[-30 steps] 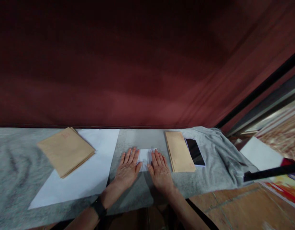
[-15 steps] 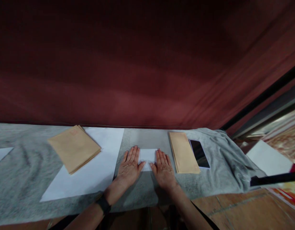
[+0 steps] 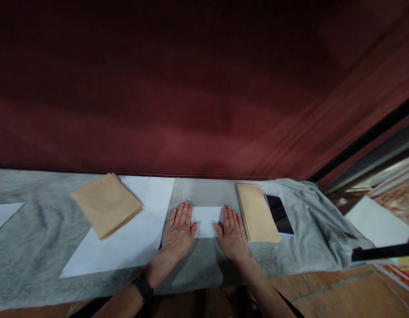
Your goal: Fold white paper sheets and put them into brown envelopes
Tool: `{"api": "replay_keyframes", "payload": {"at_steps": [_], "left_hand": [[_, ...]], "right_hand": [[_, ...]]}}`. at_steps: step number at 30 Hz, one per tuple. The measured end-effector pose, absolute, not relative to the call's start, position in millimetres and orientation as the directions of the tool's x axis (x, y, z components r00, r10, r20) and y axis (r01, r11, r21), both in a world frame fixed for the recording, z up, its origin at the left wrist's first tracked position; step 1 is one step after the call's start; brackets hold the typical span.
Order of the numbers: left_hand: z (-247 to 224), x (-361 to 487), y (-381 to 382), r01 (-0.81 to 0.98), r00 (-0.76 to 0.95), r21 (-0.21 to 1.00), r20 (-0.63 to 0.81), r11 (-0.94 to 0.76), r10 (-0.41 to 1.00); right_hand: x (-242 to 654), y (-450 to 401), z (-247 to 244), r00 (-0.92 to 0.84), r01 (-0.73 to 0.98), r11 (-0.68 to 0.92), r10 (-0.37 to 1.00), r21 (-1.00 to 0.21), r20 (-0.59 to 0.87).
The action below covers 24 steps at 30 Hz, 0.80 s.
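A small folded sheet of white paper (image 3: 207,219) lies flat on the grey cloth (image 3: 194,278) in the middle. My left hand (image 3: 178,229) rests palm down on its left end, fingers stretched out and thumb pointing inward. Over the right end lies my right hand (image 3: 232,232), also flat with the fingers extended. The paper's two ends are hidden beneath the hands. Just right of my right hand is a stack of brown envelopes (image 3: 258,214). On the left, large white paper (image 3: 124,254) reaches close to my left hand.
More brown envelopes (image 3: 106,205) lie askew on the large white paper. A phone (image 3: 279,215) sits beside the right-hand stack. Another white sheet (image 3: 5,214) shows at the far left edge. A dark red curtain-like surface (image 3: 197,145) rises behind the cloth.
My hands have spread farther apart, the right one sliding rightward, so more of the small white paper shows between them. The view has shifted slightly.
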<state>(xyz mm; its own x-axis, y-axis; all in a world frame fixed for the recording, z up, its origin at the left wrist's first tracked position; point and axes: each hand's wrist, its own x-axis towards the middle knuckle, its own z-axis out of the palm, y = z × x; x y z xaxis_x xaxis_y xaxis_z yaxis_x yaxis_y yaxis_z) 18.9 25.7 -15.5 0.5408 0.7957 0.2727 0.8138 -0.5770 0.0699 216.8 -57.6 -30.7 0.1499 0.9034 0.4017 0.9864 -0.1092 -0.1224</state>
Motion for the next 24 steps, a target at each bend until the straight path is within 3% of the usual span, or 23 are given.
{"api": "replay_keyframes", "payload": {"at_steps": [6,14,24], "left_hand": [[-15,26,16,0.667,0.697,0.085,0.279,-0.74,0.661],[-27,22,20,0.743,0.611,0.098,0.303,-0.662,0.731],[-16,19,19,0.803,0.561,0.078,0.233,-0.591,0.794]], "right_hand": [[201,-53,-21,0.011,0.984,0.049,0.943,-0.169,0.333],[198,-56,-30,0.077,0.99,-0.024,0.918,-0.141,0.388],[207,-61,-31,0.105,0.993,-0.081,0.929,-0.084,0.354]]}}
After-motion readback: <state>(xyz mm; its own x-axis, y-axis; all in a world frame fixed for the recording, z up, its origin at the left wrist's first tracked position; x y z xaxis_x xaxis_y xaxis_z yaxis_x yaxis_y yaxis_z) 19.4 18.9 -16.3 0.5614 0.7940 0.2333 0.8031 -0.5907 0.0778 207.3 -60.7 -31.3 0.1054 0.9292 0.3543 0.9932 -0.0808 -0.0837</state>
